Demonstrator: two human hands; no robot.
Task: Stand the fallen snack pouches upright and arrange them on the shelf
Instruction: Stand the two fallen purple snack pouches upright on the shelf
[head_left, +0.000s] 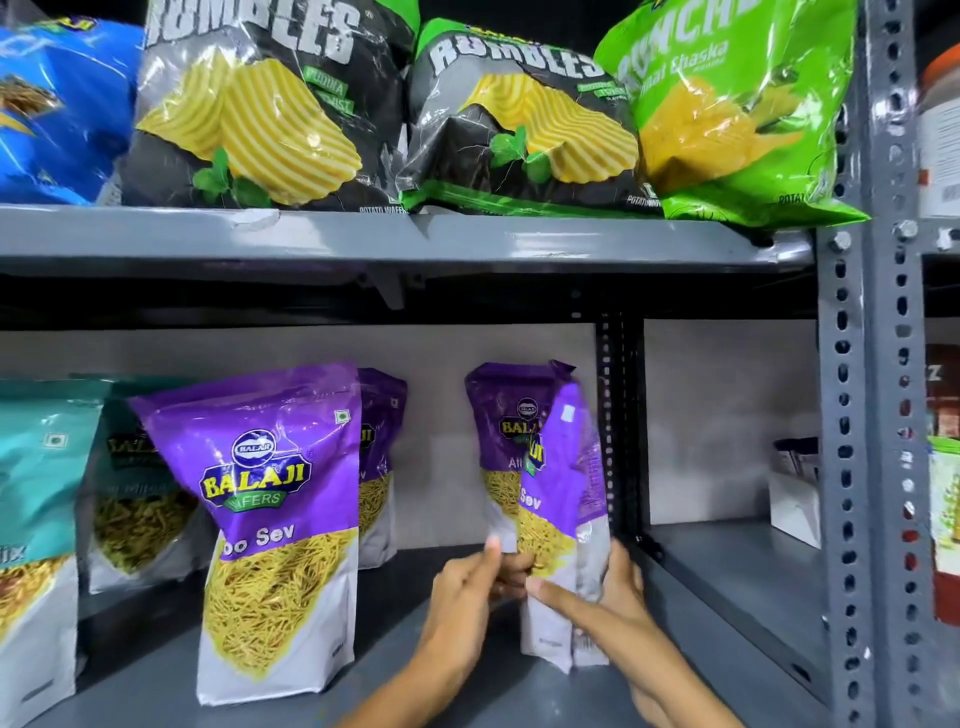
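Note:
On the grey lower shelf (156, 691), a purple sev pouch (558, 499) stands upright and turned edge-on at the right. My right hand (597, 597) grips its lower right side, forefinger across the front. My left hand (475, 582) pinches its lower left edge. Close behind it stands another purple pouch (501, 431). A large purple pouch (275, 519) stands upright at the front centre, with one more purple pouch (376, 467) behind it.
Teal pouches (36, 519) stand at the left. The upper shelf (363, 239) carries chip bags (260, 104). A perforated grey upright (862, 415) bounds the right side, with a dark rear post (618, 415) beside the held pouch. A white box (795, 499) sits in the right bay.

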